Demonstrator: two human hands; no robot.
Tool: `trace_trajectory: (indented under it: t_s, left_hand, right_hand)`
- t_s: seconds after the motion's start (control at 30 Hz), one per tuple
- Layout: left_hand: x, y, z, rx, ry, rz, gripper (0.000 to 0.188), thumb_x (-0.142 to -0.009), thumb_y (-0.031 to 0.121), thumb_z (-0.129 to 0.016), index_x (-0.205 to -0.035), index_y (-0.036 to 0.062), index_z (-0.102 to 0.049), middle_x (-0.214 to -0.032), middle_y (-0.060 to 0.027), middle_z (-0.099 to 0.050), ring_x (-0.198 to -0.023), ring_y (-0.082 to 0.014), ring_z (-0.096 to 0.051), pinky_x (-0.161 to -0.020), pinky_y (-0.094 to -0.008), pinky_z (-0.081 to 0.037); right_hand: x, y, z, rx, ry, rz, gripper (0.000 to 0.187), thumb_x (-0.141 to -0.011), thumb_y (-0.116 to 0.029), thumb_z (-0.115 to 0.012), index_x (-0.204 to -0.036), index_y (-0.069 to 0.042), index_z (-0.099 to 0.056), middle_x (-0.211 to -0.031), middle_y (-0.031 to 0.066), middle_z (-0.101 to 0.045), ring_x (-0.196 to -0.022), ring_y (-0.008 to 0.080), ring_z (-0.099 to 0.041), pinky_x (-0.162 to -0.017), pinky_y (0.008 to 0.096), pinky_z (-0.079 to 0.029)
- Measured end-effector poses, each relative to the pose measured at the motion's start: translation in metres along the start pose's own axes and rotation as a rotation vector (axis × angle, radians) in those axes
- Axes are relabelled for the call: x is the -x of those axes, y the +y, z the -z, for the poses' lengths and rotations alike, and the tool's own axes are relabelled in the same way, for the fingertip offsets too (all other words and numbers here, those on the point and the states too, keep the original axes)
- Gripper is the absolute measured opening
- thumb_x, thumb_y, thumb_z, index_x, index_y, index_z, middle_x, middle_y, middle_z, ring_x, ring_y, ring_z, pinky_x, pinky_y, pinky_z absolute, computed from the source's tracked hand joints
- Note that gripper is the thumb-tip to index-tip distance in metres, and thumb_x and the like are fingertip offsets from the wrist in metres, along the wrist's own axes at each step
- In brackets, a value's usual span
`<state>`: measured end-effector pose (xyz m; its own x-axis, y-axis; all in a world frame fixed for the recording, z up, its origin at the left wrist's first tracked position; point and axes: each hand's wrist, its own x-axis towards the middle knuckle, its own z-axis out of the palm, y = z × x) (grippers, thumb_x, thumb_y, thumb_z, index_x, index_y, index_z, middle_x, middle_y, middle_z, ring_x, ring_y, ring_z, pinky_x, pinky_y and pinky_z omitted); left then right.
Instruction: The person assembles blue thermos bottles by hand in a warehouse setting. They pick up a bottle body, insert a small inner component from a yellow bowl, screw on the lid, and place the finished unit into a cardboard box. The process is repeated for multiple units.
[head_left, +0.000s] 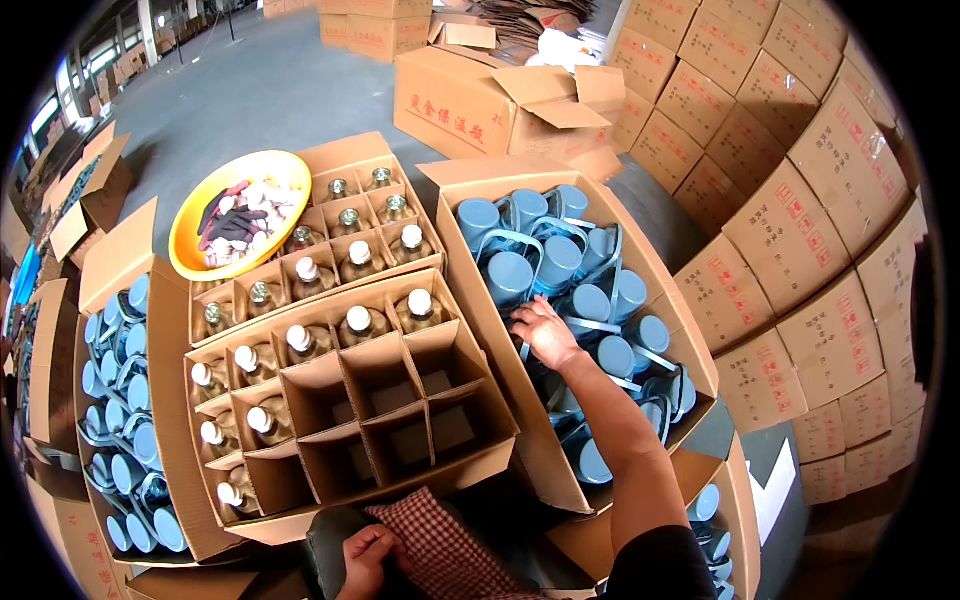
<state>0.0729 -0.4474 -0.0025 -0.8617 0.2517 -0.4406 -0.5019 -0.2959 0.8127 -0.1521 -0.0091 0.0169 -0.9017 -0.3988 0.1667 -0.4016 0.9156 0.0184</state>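
An open cardboard box (pixel 455 215) of light blue thermos flasks with lids and carrying handles stands to the right of centre. My right hand (pixel 545 335) reaches into it, its fingers curled down at a blue thermos flask (pixel 508 278); the fingertips are partly hidden among handles. Low in the view, my left hand (pixel 370 560) rests closed on my lap beside a red checked cloth (pixel 430 535). What it holds, if anything, is hidden. In front of me a divided carton (pixel 400 435) holds glass liners with white caps (pixel 358 319) along its left and far cells; several nearer cells are bare.
Behind it stands another divided carton (pixel 355 150) of glass liners, with a yellow basin (pixel 180 225) of gloves and small pale pieces on its left part. More blue flasks fill a box (pixel 185 400) at left and one (pixel 740 500) at lower right. Stacked cartons (pixel 790 270) wall the right side.
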Motion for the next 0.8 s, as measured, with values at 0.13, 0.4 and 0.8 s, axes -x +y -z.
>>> trace_trajectory:
  t_s: [0.13, 0.4, 0.8]
  left_hand:
    - [-0.002, 0.013, -0.011, -0.011, 0.015, 0.039, 0.015, -0.086, 0.007, -0.05, -0.078, -0.0025, -0.058, -0.064, -0.013, -0.059, -0.047, -0.0241, -0.057, -0.044, -0.0316, -0.047]
    - [-0.005, 0.008, -0.013, -0.003, 0.037, 0.064, 0.015, -0.087, 0.007, -0.051, -0.078, -0.003, -0.059, -0.064, -0.0124, -0.059, -0.046, -0.0235, -0.057, -0.043, -0.0322, -0.048]
    - [0.011, 0.01, -0.009, 0.003, -0.052, -0.002, 0.017, -0.093, 0.011, -0.052, -0.087, -0.0025, -0.062, -0.071, -0.0091, -0.062, -0.056, -0.0185, -0.06, -0.053, -0.0284, -0.049]
  right_hand:
    - [-0.019, -0.016, 0.049, 0.022, -0.317, -0.054, 0.057, -0.071, -0.005, -0.057, -0.126, -0.02, -0.052, -0.146, 0.0052, -0.033, -0.14, 0.0277, -0.018, -0.113, 0.0494, -0.015]
    - [0.055, 0.052, 0.021, -0.044, -0.19, -0.69, 0.067, -0.067, -0.005, -0.061, -0.131, -0.017, -0.046, -0.143, 0.0122, -0.035, -0.133, 0.0328, -0.031, -0.109, 0.0439, -0.028]
    - [0.022, 0.036, 0.152, 0.17, 0.279, -0.771, 0.023, -0.071, -0.007, -0.069, -0.091, -0.006, -0.06, -0.087, 0.0126, -0.062, -0.085, 0.032, -0.057, -0.074, 0.0407, -0.048]
